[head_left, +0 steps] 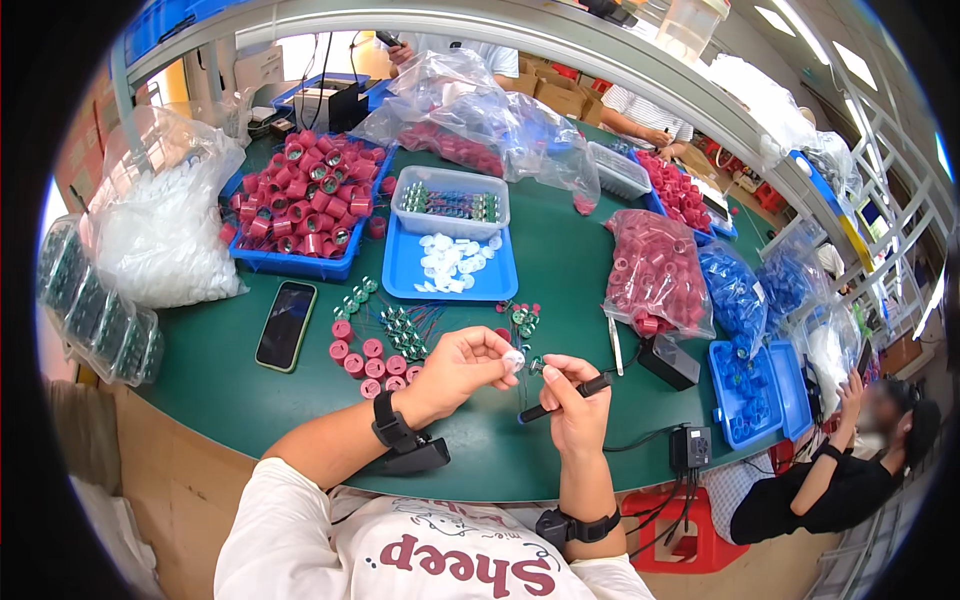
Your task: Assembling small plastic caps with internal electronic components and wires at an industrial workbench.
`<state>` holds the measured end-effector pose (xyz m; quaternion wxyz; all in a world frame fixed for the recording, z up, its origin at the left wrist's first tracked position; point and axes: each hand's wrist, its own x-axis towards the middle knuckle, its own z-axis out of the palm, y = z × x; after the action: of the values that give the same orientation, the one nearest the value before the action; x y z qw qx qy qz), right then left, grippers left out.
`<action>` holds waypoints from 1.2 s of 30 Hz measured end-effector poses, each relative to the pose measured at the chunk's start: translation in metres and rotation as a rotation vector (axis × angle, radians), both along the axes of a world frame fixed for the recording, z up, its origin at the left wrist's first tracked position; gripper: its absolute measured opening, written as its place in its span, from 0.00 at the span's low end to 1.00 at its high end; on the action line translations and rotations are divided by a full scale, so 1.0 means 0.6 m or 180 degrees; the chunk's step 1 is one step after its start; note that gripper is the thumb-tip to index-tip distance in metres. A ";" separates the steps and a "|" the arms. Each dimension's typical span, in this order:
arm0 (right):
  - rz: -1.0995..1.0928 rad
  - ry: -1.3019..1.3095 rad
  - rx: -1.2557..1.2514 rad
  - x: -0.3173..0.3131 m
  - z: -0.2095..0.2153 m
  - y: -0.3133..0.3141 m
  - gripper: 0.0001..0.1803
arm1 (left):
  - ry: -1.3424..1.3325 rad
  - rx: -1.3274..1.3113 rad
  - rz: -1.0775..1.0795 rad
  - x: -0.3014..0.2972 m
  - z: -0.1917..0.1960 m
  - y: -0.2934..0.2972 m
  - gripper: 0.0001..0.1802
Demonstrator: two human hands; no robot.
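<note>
My left hand (462, 368) pinches a small white round disc (514, 360) between thumb and fingers above the green table (230, 390). My right hand (572, 398) grips a black pen-shaped tool (566, 397), its tip close to the disc and a small green part. Just left of my hands stand several red caps (365, 360) in rows, with small green round boards (400, 325) and thin wires beside them. More white discs (448, 258) lie on a blue tray (400, 270) farther back.
A black phone (286, 324) lies at the left. A blue bin of red caps (305, 195), a clear box (450, 200), bags of white, red and blue parts, and a black power unit (690, 447) surround the table. Another person (850, 470) sits at the right.
</note>
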<state>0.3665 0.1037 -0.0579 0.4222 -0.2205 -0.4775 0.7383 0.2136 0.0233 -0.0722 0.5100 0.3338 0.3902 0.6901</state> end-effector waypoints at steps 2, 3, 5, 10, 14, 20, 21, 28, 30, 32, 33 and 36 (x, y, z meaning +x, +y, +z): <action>0.0046 -0.0110 0.0138 -0.001 -0.003 0.000 0.08 | -0.0077 -0.0037 -0.0059 0.003 0.004 -0.003 0.12; 0.0046 -0.0115 0.0140 0.000 -0.002 0.000 0.08 | -0.0150 -0.0075 -0.0126 0.005 0.006 -0.003 0.12; 0.0084 -0.0307 0.0505 0.002 -0.002 0.001 0.09 | -0.0200 -0.0133 -0.0170 0.007 0.007 -0.004 0.11; -0.0146 -0.0559 0.1319 0.002 0.007 -0.001 0.08 | -0.0352 -0.0205 -0.0327 0.001 0.007 -0.007 0.11; -0.0501 -0.0747 0.1896 0.007 0.015 -0.001 0.06 | 0.0133 -0.0039 0.0036 0.000 -0.001 -0.002 0.13; -0.0136 -0.0860 0.1320 -0.006 0.003 -0.011 0.04 | 0.0801 0.0145 0.0714 0.018 -0.006 -0.004 0.13; -0.0125 -0.0865 0.1319 -0.009 0.002 -0.013 0.04 | 0.0951 0.0171 0.0813 0.020 -0.005 -0.005 0.13; -0.0398 -0.0820 0.1481 -0.022 -0.012 -0.016 0.04 | 0.1396 0.0105 0.0986 0.022 0.000 -0.012 0.13; -0.0478 -0.0803 0.1541 -0.023 -0.013 -0.015 0.05 | 0.1642 0.0215 0.1095 0.026 0.011 -0.014 0.14; -0.0605 -0.0907 0.1602 -0.023 -0.011 -0.016 0.04 | 0.1783 0.0228 0.1096 0.027 0.014 -0.017 0.13; -0.0596 -0.0908 0.1608 -0.023 -0.012 -0.016 0.04 | 0.1928 0.0239 0.1089 0.027 0.014 -0.018 0.12; -0.0714 -0.0999 0.1706 -0.024 -0.017 -0.017 0.04 | 0.1934 0.0244 0.0995 0.030 0.013 -0.020 0.13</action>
<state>0.3520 0.0934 -0.0684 0.4651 -0.2638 -0.6868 0.4923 0.2318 0.0113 -0.0646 0.2457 0.4792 0.5444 0.6431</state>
